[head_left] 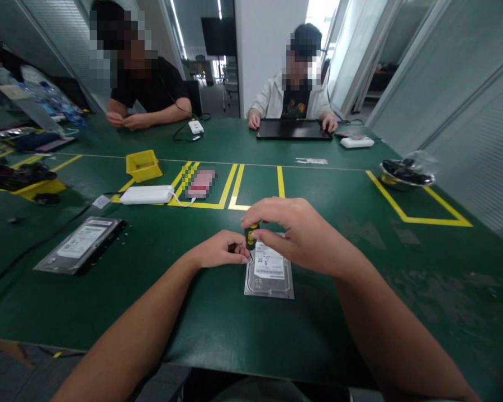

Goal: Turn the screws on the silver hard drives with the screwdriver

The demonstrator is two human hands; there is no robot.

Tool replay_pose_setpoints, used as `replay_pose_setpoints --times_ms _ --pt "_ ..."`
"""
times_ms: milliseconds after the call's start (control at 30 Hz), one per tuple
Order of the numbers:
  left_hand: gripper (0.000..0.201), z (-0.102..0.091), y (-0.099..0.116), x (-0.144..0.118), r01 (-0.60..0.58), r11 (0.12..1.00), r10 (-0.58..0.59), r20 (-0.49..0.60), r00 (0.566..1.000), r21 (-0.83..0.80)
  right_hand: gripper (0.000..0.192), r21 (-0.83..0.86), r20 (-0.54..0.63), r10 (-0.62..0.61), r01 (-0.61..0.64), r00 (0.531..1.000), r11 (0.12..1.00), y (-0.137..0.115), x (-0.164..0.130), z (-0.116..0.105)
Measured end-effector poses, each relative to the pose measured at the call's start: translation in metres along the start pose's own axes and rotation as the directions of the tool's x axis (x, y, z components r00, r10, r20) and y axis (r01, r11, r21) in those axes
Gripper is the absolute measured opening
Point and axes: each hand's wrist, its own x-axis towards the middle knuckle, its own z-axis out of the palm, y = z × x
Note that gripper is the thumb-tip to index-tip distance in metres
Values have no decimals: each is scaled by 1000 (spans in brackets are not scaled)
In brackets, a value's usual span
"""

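A silver hard drive (271, 285) with a white label lies flat on the green table in front of me. My right hand (293, 231) grips the black and yellow handle of a screwdriver (250, 237) from above. The screwdriver stands roughly upright over the drive's upper left side; its tip is hidden. My left hand (222, 248) is curled at the drive's left edge, close beside the screwdriver. Whether its fingers pinch the drive or the screwdriver's shaft, I cannot tell.
Another hard drive (84, 240) lies at the left. Beyond are a white power strip (146, 194), a yellow bin (143, 166), a phone (201, 183) and yellow tape lines. A bowl of dark parts (406, 173) stands right. Across the table, one person holds a black panel (294, 129).
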Motion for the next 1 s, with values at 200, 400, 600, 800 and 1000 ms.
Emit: replay_pose_setpoints --times_ms 200,400,600,800,1000 --pt "26 0 -4 0 -4 1000 4 2 1000 -18 25 13 4 -7 7 1000 1000 0 -1 0" --pt "23 0 0 0 -5 1000 5 0 1000 -5 12 -20 -3 -9 9 1000 1000 -3 1 -3" --pt "22 0 3 1 -29 999 29 6 1000 -14 9 -37 -29 3 -4 1000 999 -2 2 0" --pt "23 0 4 0 -15 1000 15 7 1000 -17 16 -24 -27 15 -16 1000 1000 -2 1 0" --pt "25 0 0 1 -4 1000 4 7 1000 -17 17 -21 1 -13 13 1000 1000 -3 2 0"
